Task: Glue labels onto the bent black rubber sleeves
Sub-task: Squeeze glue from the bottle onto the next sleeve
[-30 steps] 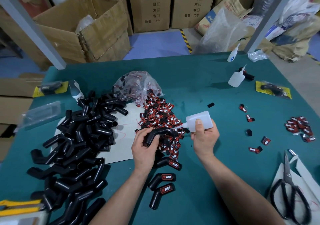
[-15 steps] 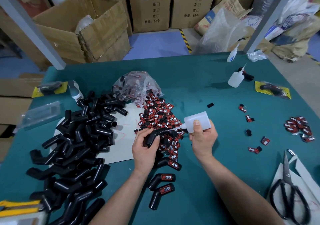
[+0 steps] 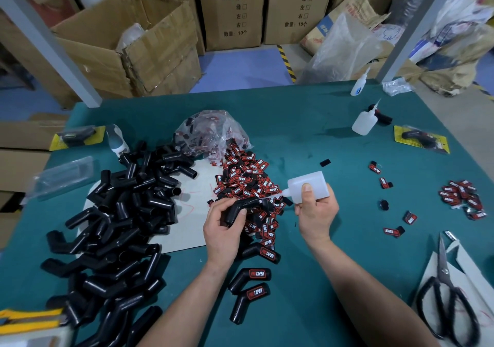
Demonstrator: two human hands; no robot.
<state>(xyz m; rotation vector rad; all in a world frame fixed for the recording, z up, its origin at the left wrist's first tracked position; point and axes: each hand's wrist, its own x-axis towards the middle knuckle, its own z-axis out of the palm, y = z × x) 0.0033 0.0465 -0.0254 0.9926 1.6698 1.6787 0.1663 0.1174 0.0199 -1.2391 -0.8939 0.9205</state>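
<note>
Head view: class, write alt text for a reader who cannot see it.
The left hand grips a bent black sleeve while the right hand aims a white glue bottle at it, over a heap of red-and-black labels. Bare sleeves are piled at left on the green table; three labelled sleeves lie nearer the person.

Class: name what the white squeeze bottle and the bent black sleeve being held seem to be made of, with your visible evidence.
White squeeze bottle: probably soft plastic, matt, translucent; its wall looks milky.
Bent black sleeve: likely rubber, smooth, semi-matt; only dull, soft highlights show along it.
</note>
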